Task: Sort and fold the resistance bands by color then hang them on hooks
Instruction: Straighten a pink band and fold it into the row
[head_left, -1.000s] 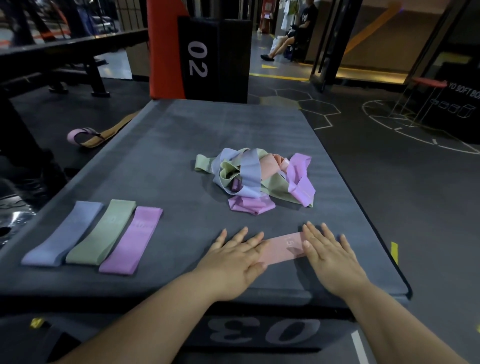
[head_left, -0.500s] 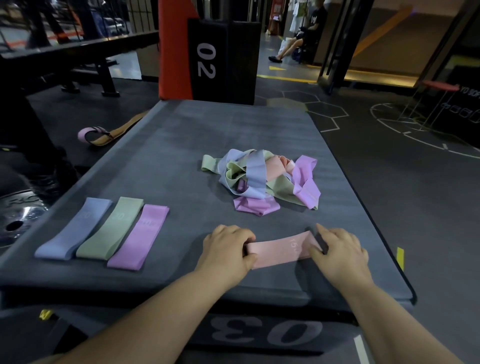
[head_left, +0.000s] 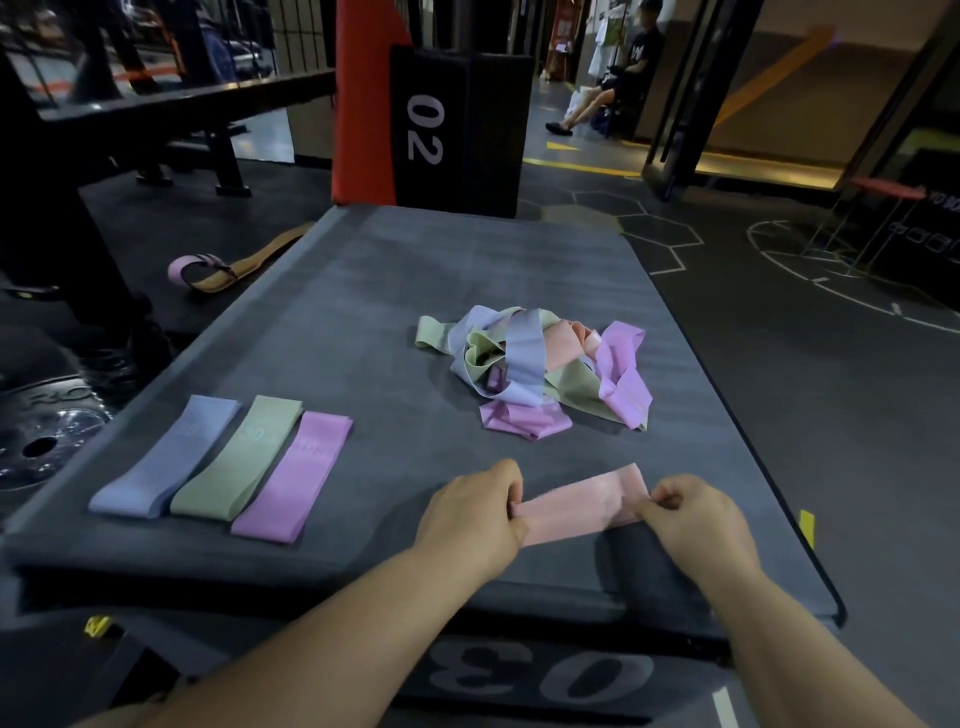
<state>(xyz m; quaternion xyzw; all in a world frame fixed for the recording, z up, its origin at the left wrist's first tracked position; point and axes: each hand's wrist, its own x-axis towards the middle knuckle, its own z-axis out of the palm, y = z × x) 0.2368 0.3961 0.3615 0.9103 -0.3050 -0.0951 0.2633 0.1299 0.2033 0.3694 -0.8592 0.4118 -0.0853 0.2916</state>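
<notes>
A pink resistance band (head_left: 576, 503) is stretched flat near the front of the dark padded box top (head_left: 395, 291). My left hand (head_left: 475, 512) pinches its left end and my right hand (head_left: 696, 514) pinches its right end. At the front left lie three flattened bands side by side: a blue band (head_left: 166, 457), a green band (head_left: 238, 460) and a purple band (head_left: 293, 478). A tangled pile of bands (head_left: 535, 366) in blue, green, pink and purple sits in the middle of the box top, beyond my hands.
An upright black and orange pad marked 02 (head_left: 431, 104) stands behind the box. A strap (head_left: 218, 265) lies on the floor to the left, near weight plates (head_left: 41, 441). A seated person (head_left: 618, 78) is far back. Open gym floor lies to the right.
My hands went from lying flat on the pink band's ends to pinching both ends with closed fingers. The band now looks slightly lifted and pulled straight between them.
</notes>
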